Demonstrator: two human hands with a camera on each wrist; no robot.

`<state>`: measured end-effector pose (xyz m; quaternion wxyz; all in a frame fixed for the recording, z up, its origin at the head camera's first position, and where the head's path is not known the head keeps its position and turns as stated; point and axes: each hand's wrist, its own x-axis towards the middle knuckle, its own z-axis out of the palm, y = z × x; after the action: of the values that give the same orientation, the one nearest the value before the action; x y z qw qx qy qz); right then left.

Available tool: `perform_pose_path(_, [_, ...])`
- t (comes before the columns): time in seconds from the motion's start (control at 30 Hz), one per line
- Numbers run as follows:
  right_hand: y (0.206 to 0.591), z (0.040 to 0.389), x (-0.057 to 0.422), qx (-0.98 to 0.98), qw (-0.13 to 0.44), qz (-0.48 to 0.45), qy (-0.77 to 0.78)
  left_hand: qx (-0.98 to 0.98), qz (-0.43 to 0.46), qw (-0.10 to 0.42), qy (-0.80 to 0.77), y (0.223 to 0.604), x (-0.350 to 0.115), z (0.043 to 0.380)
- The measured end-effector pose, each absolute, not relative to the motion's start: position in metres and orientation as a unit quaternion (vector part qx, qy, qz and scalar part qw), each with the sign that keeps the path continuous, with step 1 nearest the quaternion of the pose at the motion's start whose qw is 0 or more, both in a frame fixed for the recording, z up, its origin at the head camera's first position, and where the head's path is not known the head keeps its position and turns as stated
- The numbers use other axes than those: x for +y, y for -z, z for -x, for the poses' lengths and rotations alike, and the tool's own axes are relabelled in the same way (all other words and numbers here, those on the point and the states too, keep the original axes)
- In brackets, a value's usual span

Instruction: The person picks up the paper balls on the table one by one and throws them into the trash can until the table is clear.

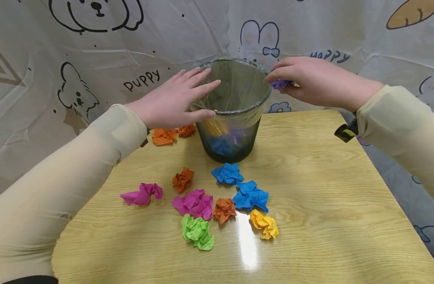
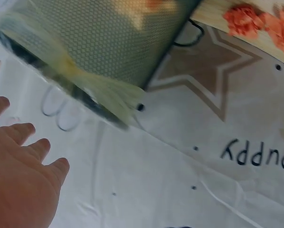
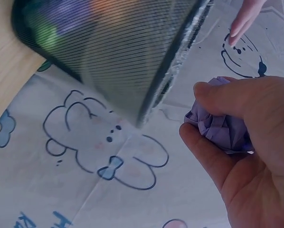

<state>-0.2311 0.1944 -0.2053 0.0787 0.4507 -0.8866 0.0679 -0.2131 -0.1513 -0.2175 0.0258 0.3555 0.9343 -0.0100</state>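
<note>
A dark mesh wastebasket (image 1: 252,130) with a clear plastic liner folded over its rim stands at the back of the table, several coloured paper balls showing through its side. At the basket's right rim my right hand (image 1: 309,79) holds a crumpled purple paper ball (image 3: 220,121) between thumb and fingers. My left hand (image 1: 174,98) reaches over the left rim, palm down, its fingers straight and spread, holding nothing. In the left wrist view its fingertips (image 2: 59,166) appear beside the basket's mouth.
On the wooden table (image 1: 327,197) in front lie blue paper balls (image 1: 251,196), a yellow one (image 1: 264,224), a green one (image 1: 197,232), magenta ones (image 1: 193,204) and orange ones (image 1: 183,179). More orange paper (image 1: 163,136) lies left of the basket. A printed cloth (image 1: 188,35) hangs behind.
</note>
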Motion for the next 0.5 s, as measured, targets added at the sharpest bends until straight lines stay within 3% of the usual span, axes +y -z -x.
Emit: perform_pose_path(0.5, [0.203,0.259,0.147,-0.892,0.054,-0.443,-0.071,0.951,-0.307,0.03,0.002,0.221,-0.178,0.235])
